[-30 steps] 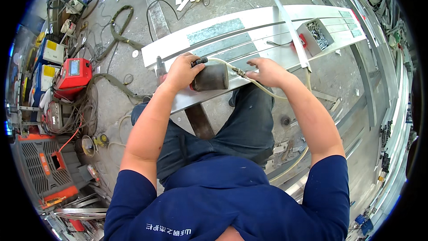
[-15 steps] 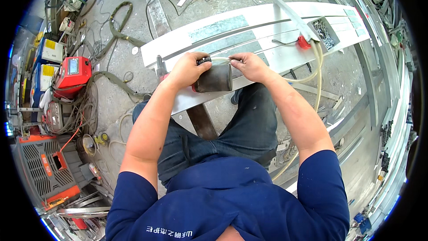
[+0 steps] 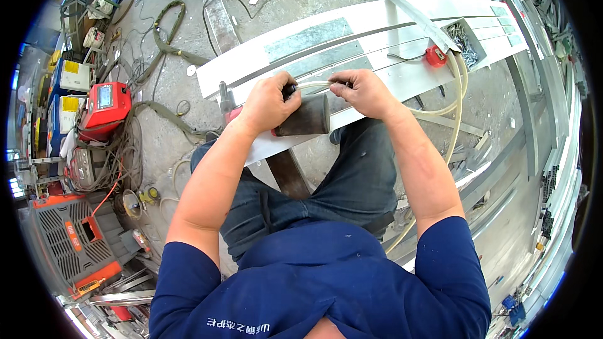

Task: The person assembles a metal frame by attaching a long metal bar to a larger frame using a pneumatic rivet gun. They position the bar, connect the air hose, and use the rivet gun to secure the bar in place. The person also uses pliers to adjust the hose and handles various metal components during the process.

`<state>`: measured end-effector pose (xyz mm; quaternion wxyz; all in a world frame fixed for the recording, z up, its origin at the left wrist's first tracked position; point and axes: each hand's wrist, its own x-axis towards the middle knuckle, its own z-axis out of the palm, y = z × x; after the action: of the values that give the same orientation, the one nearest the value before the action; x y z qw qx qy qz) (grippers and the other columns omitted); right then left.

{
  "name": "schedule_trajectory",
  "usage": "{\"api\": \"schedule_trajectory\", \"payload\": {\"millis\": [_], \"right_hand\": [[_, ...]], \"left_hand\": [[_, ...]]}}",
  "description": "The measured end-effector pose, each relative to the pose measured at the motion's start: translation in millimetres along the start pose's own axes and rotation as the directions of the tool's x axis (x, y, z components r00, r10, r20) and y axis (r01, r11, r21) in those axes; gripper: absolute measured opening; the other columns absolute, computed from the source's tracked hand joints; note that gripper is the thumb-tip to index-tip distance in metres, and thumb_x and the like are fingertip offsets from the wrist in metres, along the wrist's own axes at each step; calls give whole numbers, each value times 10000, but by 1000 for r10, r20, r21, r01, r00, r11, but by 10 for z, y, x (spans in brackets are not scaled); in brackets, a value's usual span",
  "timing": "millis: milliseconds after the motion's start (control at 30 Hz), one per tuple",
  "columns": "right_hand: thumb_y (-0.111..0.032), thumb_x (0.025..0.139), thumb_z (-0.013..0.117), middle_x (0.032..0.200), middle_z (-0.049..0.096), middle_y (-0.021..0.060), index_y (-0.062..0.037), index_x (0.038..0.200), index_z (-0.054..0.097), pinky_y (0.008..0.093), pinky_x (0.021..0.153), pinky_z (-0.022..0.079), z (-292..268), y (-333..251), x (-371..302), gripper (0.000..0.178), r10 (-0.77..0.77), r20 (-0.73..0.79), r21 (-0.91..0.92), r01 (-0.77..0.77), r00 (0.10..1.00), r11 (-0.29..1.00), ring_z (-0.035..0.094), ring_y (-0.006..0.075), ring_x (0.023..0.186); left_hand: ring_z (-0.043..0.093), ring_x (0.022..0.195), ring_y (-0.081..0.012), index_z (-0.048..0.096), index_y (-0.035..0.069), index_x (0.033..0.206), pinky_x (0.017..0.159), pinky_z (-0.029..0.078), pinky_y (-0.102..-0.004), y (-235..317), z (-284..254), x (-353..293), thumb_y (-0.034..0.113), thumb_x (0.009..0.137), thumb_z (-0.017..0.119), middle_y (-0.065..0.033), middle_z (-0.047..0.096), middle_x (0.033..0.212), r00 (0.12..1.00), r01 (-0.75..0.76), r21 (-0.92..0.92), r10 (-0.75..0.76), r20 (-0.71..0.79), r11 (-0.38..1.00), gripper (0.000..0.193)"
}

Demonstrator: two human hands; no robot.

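My left hand [image 3: 271,102] is closed around a small black fitting, mostly hidden by the fingers, at one end of a pale clear hose [image 3: 314,84]. My right hand [image 3: 364,94] pinches the same hose, which bows slightly between the two hands. Just below them lies a tool that looks like a pneumatic rivet gun, with a dark cylinder [image 3: 305,117]. Its red body is partly behind my left wrist, and a metal nose [image 3: 223,91] points up left of it. The tool is over the near edge of the white panel [image 3: 402,19].
A red tape measure [image 3: 435,56], a grey metal strip [image 3: 408,11] and an open box of small metal parts [image 3: 465,44] are on the panel's right side. Hose loops [image 3: 460,81] hang off its edge. Cables, a red machine [image 3: 103,110] and an orange-grey unit [image 3: 75,242] stand left.
My right hand has moved slightly right and up, drawing away from the left. More hose shows between them. The dark cylinder is tilted a little more.
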<state>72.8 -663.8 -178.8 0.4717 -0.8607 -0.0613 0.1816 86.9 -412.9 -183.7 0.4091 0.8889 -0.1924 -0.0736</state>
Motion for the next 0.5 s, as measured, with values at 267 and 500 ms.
{"api": "schedule_trajectory", "payload": {"millis": [267,500], "right_hand": [[-250,978,622,1013,732,190,-36,1184,707,373,849,528,125,-111,200,309,-116,104,84,108,988,991,690,299,914],[-235,928,684,993,742,175,-46,1130,734,367,817,533,148,-272,348,282,-70,185,-3,72,980,997,702,276,882]], "left_hand": [[666,712,-238,673,-21,973,704,529,-341,-3,-32,10,178,841,713,-154,703,798,999,-4,-23,5,52,1000,242],[594,1005,-360,691,-1,1077,904,481,-421,-68,-130,-82,160,873,667,-171,677,1005,987,-136,56,130,94,989,260]]}}
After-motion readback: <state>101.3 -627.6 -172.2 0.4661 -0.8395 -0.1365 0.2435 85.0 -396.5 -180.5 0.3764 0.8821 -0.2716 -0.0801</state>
